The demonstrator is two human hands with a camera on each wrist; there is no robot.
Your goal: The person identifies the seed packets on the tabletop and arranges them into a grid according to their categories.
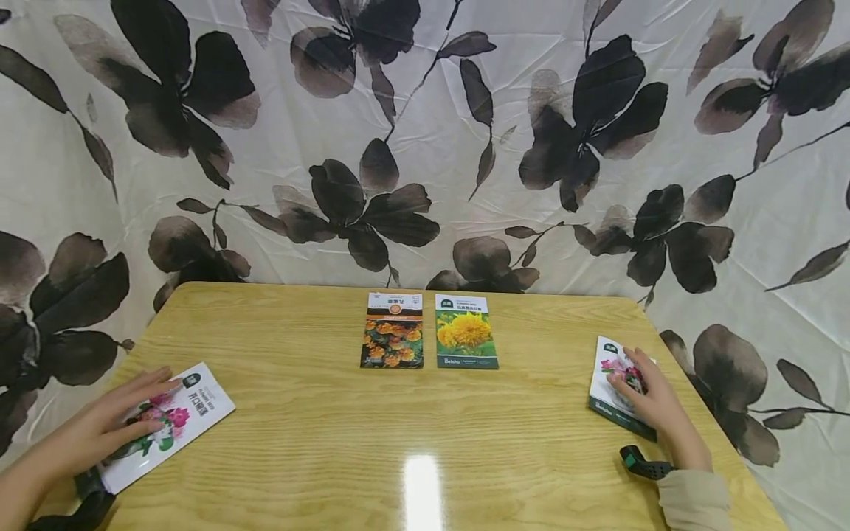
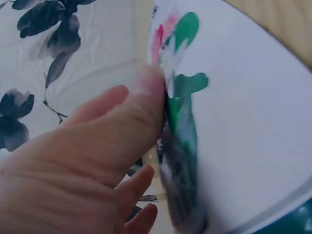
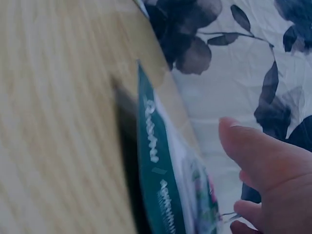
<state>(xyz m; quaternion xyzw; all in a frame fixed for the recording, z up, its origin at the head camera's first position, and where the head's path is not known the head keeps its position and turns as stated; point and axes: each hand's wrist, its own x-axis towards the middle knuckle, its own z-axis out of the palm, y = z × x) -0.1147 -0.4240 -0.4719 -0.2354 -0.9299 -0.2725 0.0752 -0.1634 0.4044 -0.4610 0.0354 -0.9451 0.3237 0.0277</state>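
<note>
A white flower seed packet (image 1: 209, 402) with pink blooms lies slanted at the table's left side. My left hand (image 1: 109, 424) reaches across it, its thumb (image 2: 148, 90) pressed to the printed face and its other fingers along the far edge. A similar packet (image 1: 607, 402) with a green bottom band is at the right side of the table. Over it sits my right hand (image 1: 654, 398), thumb and fingers spread on the pink flower print. In the right wrist view the thumb (image 3: 248, 146) is straight, and the packet's green edge (image 3: 158, 161) stands above its shadow.
Two more seed packets lie side by side near the table's back edge, one with orange flowers (image 1: 392, 339) and one with a yellow flower (image 1: 466, 335). A flower-patterned curtain (image 1: 465, 147) hangs behind the wooden table (image 1: 319, 428).
</note>
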